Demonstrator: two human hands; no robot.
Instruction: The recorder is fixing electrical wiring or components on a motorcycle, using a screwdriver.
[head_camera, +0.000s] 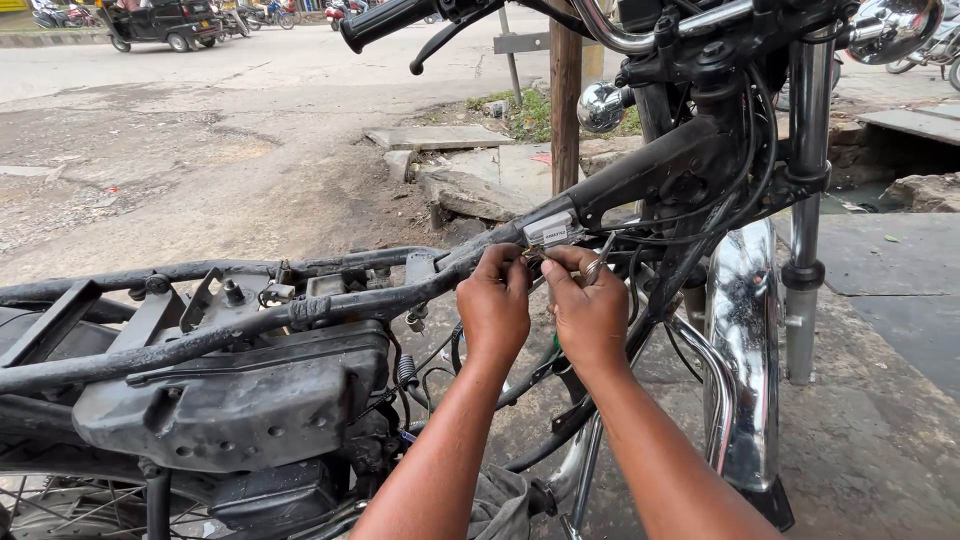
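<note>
A stripped motorcycle frame (300, 305) fills the view, its black backbone tube (640, 170) rising to the steering head. Both my hands meet at the tube's lower end, just under a small silver label plate (548, 231). My left hand (494, 305) and my right hand (588, 310) pinch a small metal part (535, 256) between their fingertips; it is too small to identify. A ring sits on a finger of the right hand. Black cables (700, 215) hang right beside the hands.
A dusty black engine cover (240, 400) lies below the frame at left. The chrome front mudguard (745, 330) and fork leg (803, 210) stand at right. A handlebar grip (385, 20) juts overhead. Behind are a wooden post (565, 100), broken concrete slabs (470, 180) and a road.
</note>
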